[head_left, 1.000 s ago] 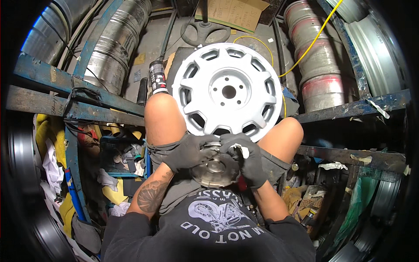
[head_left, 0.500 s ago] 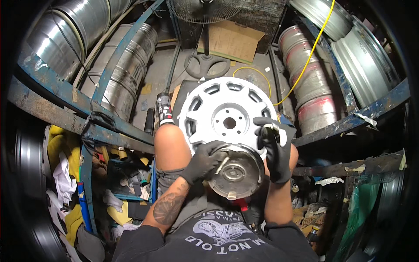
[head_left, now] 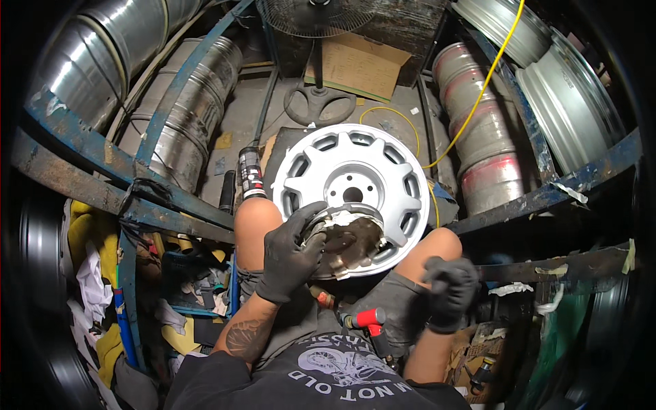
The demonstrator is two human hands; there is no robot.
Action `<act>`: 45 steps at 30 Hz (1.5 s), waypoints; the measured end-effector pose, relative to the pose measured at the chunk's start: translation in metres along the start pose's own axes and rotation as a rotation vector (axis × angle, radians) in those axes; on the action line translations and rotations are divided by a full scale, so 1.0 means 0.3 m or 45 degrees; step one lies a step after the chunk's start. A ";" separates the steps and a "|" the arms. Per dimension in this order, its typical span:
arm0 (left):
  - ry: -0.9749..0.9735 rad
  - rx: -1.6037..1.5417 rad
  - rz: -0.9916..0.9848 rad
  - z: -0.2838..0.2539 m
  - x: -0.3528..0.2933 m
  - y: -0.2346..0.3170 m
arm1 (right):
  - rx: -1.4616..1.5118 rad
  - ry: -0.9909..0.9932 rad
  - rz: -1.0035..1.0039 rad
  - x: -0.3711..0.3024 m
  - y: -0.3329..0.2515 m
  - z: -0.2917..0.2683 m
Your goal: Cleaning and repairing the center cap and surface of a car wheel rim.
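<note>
My left hand [head_left: 290, 253], in a dark glove, grips the left rim of a round dark metal disc [head_left: 348, 239]. The disc is tilted over the lower part of a silver-white wheel rim [head_left: 403, 167] and hides some of its centre. Whitish torn material [head_left: 344, 218] clings to the disc's upper edge, and a tan flap hangs at its lower edge. My right hand [head_left: 452, 287], also gloved, is off the disc, beside my right knee. Its fingers look curled but are smeared by motion. A pale scrap [head_left: 551, 298] appears to its right.
A spray can [head_left: 251, 171] stands by my left knee. A red-and-black tool [head_left: 365, 319] lies at my lap. Stacked wheel barrels [head_left: 191, 102] and blue metal racks [head_left: 184, 215] flank me. A yellow hose [head_left: 482, 96], a fan [head_left: 318, 17] and flat cardboard [head_left: 365, 65] are ahead.
My right hand has moved from the wheel rim down and right, and the white strip no longer shows in it. The disc has tilted and shifted up and left with my left hand.
</note>
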State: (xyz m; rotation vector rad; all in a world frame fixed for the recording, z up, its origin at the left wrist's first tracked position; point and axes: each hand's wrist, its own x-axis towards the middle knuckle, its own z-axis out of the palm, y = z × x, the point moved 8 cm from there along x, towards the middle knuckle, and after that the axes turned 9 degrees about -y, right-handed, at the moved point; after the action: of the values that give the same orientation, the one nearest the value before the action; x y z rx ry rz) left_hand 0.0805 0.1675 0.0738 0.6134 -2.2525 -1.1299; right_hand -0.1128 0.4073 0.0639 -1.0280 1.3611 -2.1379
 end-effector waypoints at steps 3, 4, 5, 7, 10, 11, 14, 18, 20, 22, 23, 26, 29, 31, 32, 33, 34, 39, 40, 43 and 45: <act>0.027 0.210 0.070 -0.003 -0.025 0.045 | -0.753 -0.281 -0.152 0.069 -0.020 0.263; 0.053 0.295 0.163 -0.009 -0.033 0.066 | -1.003 -0.455 -0.417 0.114 -0.075 0.369; 0.054 0.293 0.160 -0.011 -0.039 0.072 | -1.168 -0.517 -0.517 0.139 -0.093 0.425; 0.012 0.401 0.143 -0.015 -0.049 0.099 | -1.295 -0.569 -0.638 0.173 -0.054 0.455; 0.063 0.477 0.202 -0.035 -0.064 0.136 | -1.351 -0.670 -0.739 0.176 -0.040 0.483; 0.070 0.502 0.208 -0.041 -0.068 0.143 | -1.339 -0.683 -0.747 0.177 -0.044 0.487; 0.063 0.501 0.164 -0.046 -0.080 0.143 | -1.501 -0.764 -0.815 0.155 -0.042 0.520; 0.006 0.495 0.074 -0.039 -0.093 0.125 | -1.579 -0.944 -0.926 0.153 -0.024 0.527; -0.091 0.408 0.041 -0.048 -0.077 0.124 | -1.374 -1.106 -0.770 0.180 -0.028 0.522; -0.186 0.318 0.008 -0.042 -0.071 0.108 | -1.256 -1.025 -0.650 0.203 -0.030 0.498; -0.184 0.268 0.062 -0.039 -0.072 0.105 | -1.132 -0.942 -0.536 0.219 -0.027 0.476; -0.087 0.173 0.096 -0.023 -0.084 0.088 | -0.985 -0.697 -0.427 0.231 -0.011 0.457; 0.027 0.073 0.034 0.011 -0.099 0.097 | -0.946 -0.398 -0.337 0.218 0.008 0.420; 0.050 0.025 -0.011 0.021 -0.105 0.095 | -0.770 -0.001 -0.194 0.199 0.053 0.326; 0.054 -0.005 -0.012 0.024 -0.108 0.092 | -0.704 0.002 -0.133 0.175 0.088 0.301; 0.063 -0.032 -0.013 0.025 -0.111 0.087 | -0.702 0.001 -0.132 0.191 0.094 0.264; 0.060 -0.034 -0.015 0.031 -0.127 0.066 | -0.253 0.121 -0.145 0.215 0.099 0.165; 0.174 0.196 0.059 -0.027 -0.196 0.047 | -0.476 0.025 -0.061 0.225 -0.005 0.085; 0.189 0.270 0.114 -0.031 -0.205 0.057 | -0.684 -0.272 -0.064 0.186 -0.024 0.204; 0.078 0.459 0.122 -0.025 -0.188 0.106 | -1.087 -0.939 -0.549 0.086 -0.067 0.504; 0.057 0.520 0.148 -0.020 -0.180 0.116 | -1.209 -0.993 -0.658 0.074 -0.045 0.536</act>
State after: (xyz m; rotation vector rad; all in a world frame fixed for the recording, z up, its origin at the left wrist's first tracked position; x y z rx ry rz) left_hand 0.1194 0.2157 0.0913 0.6451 -2.4613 -0.5951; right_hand -0.0043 0.3024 0.1247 -2.4422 1.7683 -0.9561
